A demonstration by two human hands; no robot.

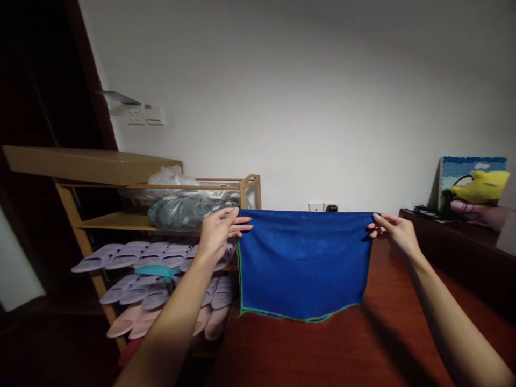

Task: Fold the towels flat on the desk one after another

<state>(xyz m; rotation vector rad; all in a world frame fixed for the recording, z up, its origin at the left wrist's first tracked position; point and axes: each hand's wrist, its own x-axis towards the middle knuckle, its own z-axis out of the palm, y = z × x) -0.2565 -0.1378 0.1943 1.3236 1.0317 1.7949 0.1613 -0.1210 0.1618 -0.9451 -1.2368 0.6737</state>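
Observation:
A blue cloth (pixel 304 263) with green stitched edges hangs in front of me, stretched between my two hands. It looks folded over, with its fold along the top and the green edges doubled at the bottom and left side. My left hand (pixel 217 232) pinches its upper left corner between thumb and fingers. At the upper right corner, my right hand (pixel 394 234) grips the cloth the same way. The top edge is nearly straight, while the lower edge hangs in a slight curve just above or against the reddish-brown wooden table (pixel 322 355); I cannot tell whether it touches.
To the left, a wooden rack (pixel 252 183) bears several lilac slippers (pixel 124 255) and pink slippers (pixel 127 320). On top lies a cardboard box (pixel 121 164), near plastic-wrapped things (pixel 177 209). A yellow plush toy (pixel 481 186) sits on a dark ledge at right. Behind are wall sockets (pixel 316 207).

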